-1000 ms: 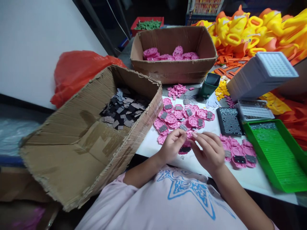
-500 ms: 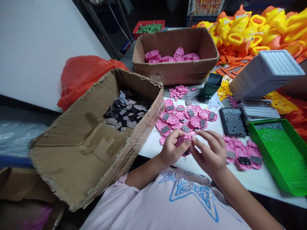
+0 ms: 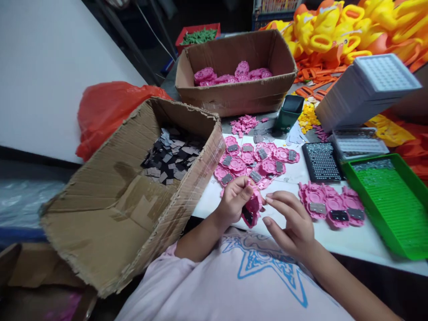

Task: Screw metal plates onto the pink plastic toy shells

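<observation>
A pink plastic piece with a dark patch is tilted between the thumb and fingers of my left hand. Just right of it, my right hand has its thumb and fingers apart, the fingertips close to the piece's edge. Beyond my hands lie several pink pieces with grey rectangles on the white sheet. To the right of my right hand, more pink pieces sit in a row, with grey or black rectangles on them.
An open carton at the left holds dark and grey rectangles. Another carton behind holds pink pieces. At the right stand a green tray, a black tray and a stack of white trays. Yellow and orange toys are piled behind.
My right hand has drawn away from the pink piece and its fingers have opened. The piece in my left hand is now tipped, showing its dark patch. The view has shifted slightly.
</observation>
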Tool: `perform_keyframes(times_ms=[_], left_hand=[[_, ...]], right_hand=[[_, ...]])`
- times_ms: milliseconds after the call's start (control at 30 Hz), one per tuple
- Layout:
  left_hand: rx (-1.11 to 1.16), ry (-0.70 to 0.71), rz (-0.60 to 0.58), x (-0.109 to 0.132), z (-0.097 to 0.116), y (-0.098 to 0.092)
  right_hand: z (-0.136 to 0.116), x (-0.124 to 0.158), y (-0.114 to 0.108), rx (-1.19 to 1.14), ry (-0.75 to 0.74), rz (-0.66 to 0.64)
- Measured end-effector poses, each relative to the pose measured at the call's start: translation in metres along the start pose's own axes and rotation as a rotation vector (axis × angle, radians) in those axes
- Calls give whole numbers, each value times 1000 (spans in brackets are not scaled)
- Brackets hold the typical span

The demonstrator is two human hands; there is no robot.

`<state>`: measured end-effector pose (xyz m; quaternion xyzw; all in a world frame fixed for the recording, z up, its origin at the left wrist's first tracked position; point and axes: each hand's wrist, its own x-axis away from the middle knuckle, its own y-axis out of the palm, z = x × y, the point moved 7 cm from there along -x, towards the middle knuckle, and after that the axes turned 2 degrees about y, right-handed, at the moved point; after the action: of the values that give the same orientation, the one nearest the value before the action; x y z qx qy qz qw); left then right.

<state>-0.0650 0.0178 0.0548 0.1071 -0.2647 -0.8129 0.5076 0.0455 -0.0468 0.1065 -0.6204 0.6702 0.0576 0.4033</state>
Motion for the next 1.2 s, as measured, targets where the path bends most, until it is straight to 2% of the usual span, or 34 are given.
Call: perform_keyframes(times_ms=[233, 333, 433, 567, 700, 800, 933, 1000, 1133, 1200], left_hand=[[-65, -61, 66, -8, -18, 3], [-162, -85, 47, -10, -30, 6], [-232, -67, 15, -11, -39, 13], [-237, -36, 39, -17, -49, 28], [-200, -109, 76, -29, -73, 39], [-280, -127, 120, -41, -91, 36], [-390, -63, 202, -52, -105, 22], [-576, 6, 205, -54, -104, 20], [-1210, 208, -9, -58, -98, 39], [-1315, 243, -65, -60, -99, 43]], right_hand=[[17, 26, -5, 39, 183, 99], [25, 41, -10, 51, 256, 127], [30, 54, -18, 63, 314, 160], [34, 66, -30, 87, 354, 190], [44, 75, -36, 119, 429, 151], [57, 87, -44, 143, 522, 139], [72, 110, -56, 105, 624, 145], [76, 123, -60, 73, 662, 151], [76, 139, -62, 29, 663, 147], [72, 141, -64, 30, 635, 142]])
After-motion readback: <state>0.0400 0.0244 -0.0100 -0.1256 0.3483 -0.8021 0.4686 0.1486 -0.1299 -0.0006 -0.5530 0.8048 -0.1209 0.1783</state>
